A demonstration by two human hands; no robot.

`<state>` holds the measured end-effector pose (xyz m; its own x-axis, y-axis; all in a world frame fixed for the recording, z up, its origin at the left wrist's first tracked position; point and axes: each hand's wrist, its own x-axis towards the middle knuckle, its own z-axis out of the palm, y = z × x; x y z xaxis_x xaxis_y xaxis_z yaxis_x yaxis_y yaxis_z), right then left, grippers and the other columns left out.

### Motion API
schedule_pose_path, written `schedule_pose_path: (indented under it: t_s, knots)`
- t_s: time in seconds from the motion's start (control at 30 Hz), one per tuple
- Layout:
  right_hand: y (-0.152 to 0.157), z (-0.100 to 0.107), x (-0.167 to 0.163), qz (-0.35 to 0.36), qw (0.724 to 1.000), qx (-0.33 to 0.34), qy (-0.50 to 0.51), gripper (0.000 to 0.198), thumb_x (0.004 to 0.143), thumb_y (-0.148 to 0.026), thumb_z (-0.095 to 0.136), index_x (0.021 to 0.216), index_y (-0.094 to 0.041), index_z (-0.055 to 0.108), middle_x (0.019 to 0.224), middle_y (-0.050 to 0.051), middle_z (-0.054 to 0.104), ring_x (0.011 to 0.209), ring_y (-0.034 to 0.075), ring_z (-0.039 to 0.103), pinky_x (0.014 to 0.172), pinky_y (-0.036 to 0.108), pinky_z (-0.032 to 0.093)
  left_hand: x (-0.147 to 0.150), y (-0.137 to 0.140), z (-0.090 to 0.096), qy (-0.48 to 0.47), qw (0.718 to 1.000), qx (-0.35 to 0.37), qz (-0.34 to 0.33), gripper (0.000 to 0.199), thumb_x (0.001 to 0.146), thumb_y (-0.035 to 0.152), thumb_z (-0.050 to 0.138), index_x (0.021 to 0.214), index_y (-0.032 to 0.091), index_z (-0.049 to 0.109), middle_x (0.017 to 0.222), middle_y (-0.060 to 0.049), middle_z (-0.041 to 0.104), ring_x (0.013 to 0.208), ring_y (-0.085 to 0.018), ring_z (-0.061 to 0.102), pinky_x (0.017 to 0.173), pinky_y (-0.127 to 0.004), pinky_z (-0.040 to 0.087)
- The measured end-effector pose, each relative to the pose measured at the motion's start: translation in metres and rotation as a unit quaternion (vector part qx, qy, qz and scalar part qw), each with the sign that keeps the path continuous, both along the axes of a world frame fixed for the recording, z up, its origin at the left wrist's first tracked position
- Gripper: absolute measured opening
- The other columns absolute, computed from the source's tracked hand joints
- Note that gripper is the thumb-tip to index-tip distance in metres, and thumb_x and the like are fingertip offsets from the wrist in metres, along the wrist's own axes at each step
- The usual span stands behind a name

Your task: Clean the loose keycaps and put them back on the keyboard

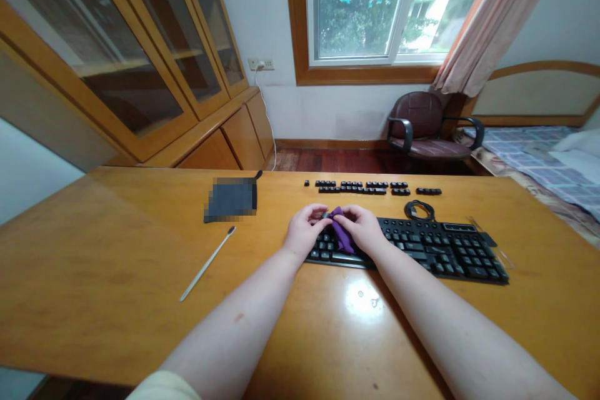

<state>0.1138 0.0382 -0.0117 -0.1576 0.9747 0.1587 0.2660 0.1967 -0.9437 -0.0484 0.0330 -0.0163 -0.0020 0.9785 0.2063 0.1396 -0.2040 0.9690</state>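
Note:
Both hands meet above the left part of a black keyboard (412,247). My right hand (363,228) is closed on a purple cloth (343,237), which hangs down over the keys. The fingers of my left hand (304,231) are pinched together at the cloth's upper edge. A small dark thing shows between the fingertips there, too small and covered to name. Behind the keyboard, several loose black keycaps (354,187) stand in two rows. Parts of the keyboard's left end are hidden by my hands.
A coiled black cable (419,210) lies behind the keyboard. On the left of the wooden table (117,275) are a dark pouch (232,198), blurred out, and a thin white-handled brush (206,265). A thin wire tool (506,257) rests by the keyboard's right end. An armchair (422,125) stands beyond.

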Motion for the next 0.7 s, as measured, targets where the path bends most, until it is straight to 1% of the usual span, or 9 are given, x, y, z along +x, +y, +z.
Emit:
schedule_pose_path:
  t_s: [0.1, 0.2, 0.33, 0.47, 0.57, 0.63, 0.7]
  knots:
    - [0.0004, 0.0001, -0.0004, 0.004, 1.000, 0.000, 0.006, 0.025, 0.074, -0.039, 0.060, 0.088, -0.018, 0.067, 0.081, 0.005, 0.070, 0.072, 0.018, 0.064, 0.068, 0.029, 0.050, 0.0009, 0.0012, -0.0016, -0.021, 1.000, 0.000, 0.003, 0.031, 0.065, 0.018, 0.070, 0.095, 0.017, 0.062, 0.098, -0.007, 0.065, 0.086, -0.015, 0.063, 0.083, -0.031, 0.052]
    - [0.0000, 0.0013, -0.0010, 0.003, 1.000, 0.001, 0.009, 0.025, 0.075, -0.038, 0.060, 0.088, -0.018, 0.067, 0.082, 0.005, 0.070, 0.072, 0.019, 0.064, 0.069, 0.030, 0.050, 0.0008, 0.0024, -0.0031, -0.040, 0.999, -0.004, 0.028, 0.036, 0.061, 0.016, 0.072, 0.095, 0.016, 0.060, 0.098, -0.007, 0.063, 0.085, -0.015, 0.063, 0.080, -0.030, 0.053]
    - [-0.0018, 0.0046, -0.0004, 0.002, 1.000, 0.027, -0.005, 0.023, 0.076, -0.036, 0.059, 0.090, -0.020, 0.069, 0.088, 0.006, 0.071, 0.081, 0.020, 0.065, 0.077, 0.033, 0.049, -0.0012, 0.0008, -0.0033, 0.019, 1.000, 0.019, 0.005, 0.030, 0.063, 0.021, 0.072, 0.092, 0.016, 0.063, 0.087, -0.005, 0.065, 0.079, -0.015, 0.064, 0.078, -0.032, 0.053]
    - [-0.0024, 0.0058, 0.0005, 0.031, 0.999, 0.040, -0.018, 0.023, 0.075, -0.034, 0.060, 0.091, -0.021, 0.070, 0.090, 0.005, 0.071, 0.084, 0.021, 0.064, 0.080, 0.034, 0.048, -0.0023, -0.0018, -0.0020, 0.039, 0.998, 0.041, -0.029, 0.023, 0.068, 0.022, 0.069, 0.090, 0.017, 0.065, 0.089, -0.006, 0.067, 0.082, -0.017, 0.064, 0.081, -0.034, 0.053]
    - [-0.0017, 0.0051, 0.0000, 0.023, 0.999, 0.031, -0.014, 0.024, 0.075, -0.035, 0.060, 0.090, -0.021, 0.070, 0.089, 0.005, 0.071, 0.083, 0.021, 0.065, 0.079, 0.034, 0.049, -0.0026, -0.0020, -0.0003, 0.042, 0.996, 0.056, -0.050, 0.023, 0.068, 0.021, 0.068, 0.091, 0.017, 0.065, 0.091, -0.006, 0.066, 0.084, -0.017, 0.064, 0.081, -0.034, 0.053]
    - [-0.0014, 0.0050, -0.0004, 0.015, 1.000, 0.023, -0.008, 0.025, 0.075, -0.036, 0.060, 0.090, -0.020, 0.070, 0.088, 0.005, 0.071, 0.082, 0.021, 0.065, 0.078, 0.034, 0.049, -0.0032, -0.0015, 0.0013, 0.057, 0.994, 0.082, -0.045, 0.021, 0.069, 0.020, 0.067, 0.090, 0.018, 0.066, 0.093, -0.006, 0.065, 0.087, -0.017, 0.063, 0.082, -0.033, 0.053]
    - [-0.0015, 0.0055, -0.0004, 0.020, 1.000, 0.015, -0.006, 0.025, 0.075, -0.037, 0.060, 0.090, -0.019, 0.069, 0.087, 0.005, 0.071, 0.081, 0.021, 0.065, 0.077, 0.033, 0.049, -0.0042, -0.0010, 0.0027, 0.086, 0.989, 0.118, -0.024, 0.016, 0.071, 0.018, 0.066, 0.086, 0.019, 0.068, 0.092, -0.005, 0.064, 0.087, -0.016, 0.062, 0.081, -0.033, 0.052]
